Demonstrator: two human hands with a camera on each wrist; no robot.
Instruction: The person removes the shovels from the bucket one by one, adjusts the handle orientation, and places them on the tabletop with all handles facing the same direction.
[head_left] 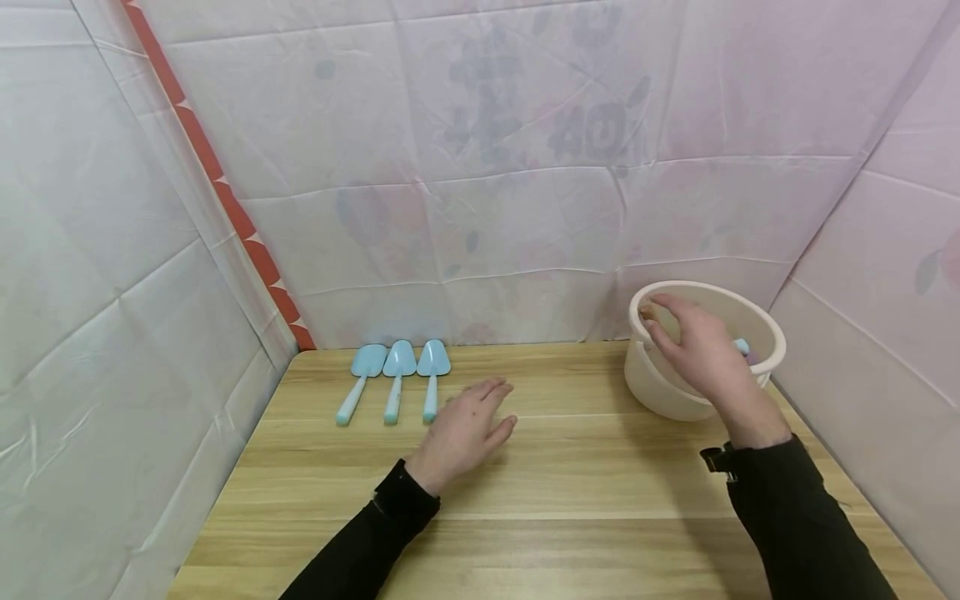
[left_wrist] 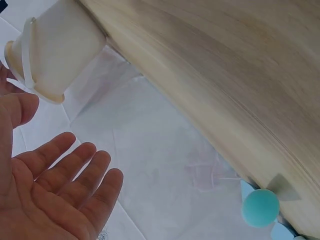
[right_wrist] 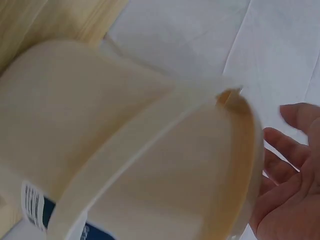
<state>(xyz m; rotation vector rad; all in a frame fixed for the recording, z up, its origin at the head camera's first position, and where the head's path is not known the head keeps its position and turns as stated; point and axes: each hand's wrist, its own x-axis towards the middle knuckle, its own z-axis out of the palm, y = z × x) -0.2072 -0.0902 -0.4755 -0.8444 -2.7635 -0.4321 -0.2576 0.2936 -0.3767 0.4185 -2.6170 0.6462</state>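
Note:
Three light blue toy shovels, a squarer one (head_left: pixel 368 361) and two with rounded blades (head_left: pixel 400 358) (head_left: pixel 433 358), lie side by side along the table's back left. My left hand (head_left: pixel 461 429) hovers just right of their handles, fingers extended and nothing in it. A shovel's handle end (left_wrist: pixel 261 208) shows in the left wrist view. Over the mouth of a cream bucket (head_left: pixel 663 393) at the back right is my right hand (head_left: pixel 701 346), its fingers loosely bent and holding nothing. Inside the bucket, partly hidden by that hand, a light blue thing (head_left: pixel 742 346) and a purple thing (head_left: pixel 752 357) show.
The wooden table (head_left: pixel 540 492) runs up to a pale printed sheet (head_left: pixel 517 217) hung behind it. Similar sheets close off the left and right sides. The bucket's handle (right_wrist: pixel 120 157) hangs down along its outside, near a barcode label (right_wrist: pixel 34 202).

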